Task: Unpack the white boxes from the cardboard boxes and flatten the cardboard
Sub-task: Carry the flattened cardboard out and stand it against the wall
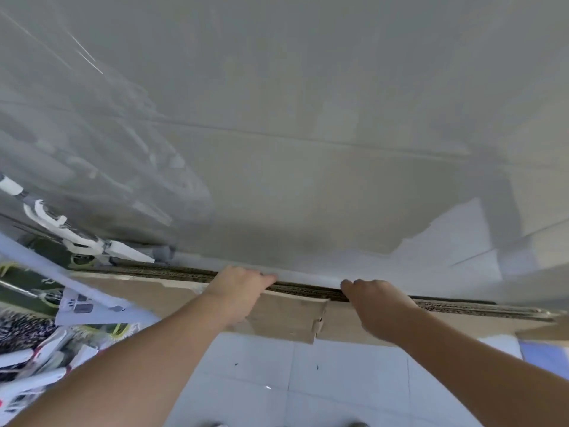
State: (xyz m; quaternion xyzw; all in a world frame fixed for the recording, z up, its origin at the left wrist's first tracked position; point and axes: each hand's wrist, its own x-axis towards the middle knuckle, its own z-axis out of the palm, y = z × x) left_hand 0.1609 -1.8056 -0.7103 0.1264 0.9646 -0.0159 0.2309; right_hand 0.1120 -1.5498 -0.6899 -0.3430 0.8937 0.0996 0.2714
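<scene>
From my remote seat I see both bare hands set on the upper edge of a stack of flattened brown corrugated cardboard, which stands on edge across the middle of the view, its fluted layers showing along the top. The left hand has its fingers curled over that edge, gripping it; the right hand does the same just to the right, the two hands near each other but apart. A torn flap with a strip of clear tape hangs on the near face between the wrists. Below, on the near side, lies a white tiled floor. At far right, a white sheet or box panel lies beyond the cardboard; blur keeps me from telling which. At near left is a heap of white printed packaging and white plastic parts; the print there is too smeared to read, and no brand can be made out. The far ground is grey and blurred.
</scene>
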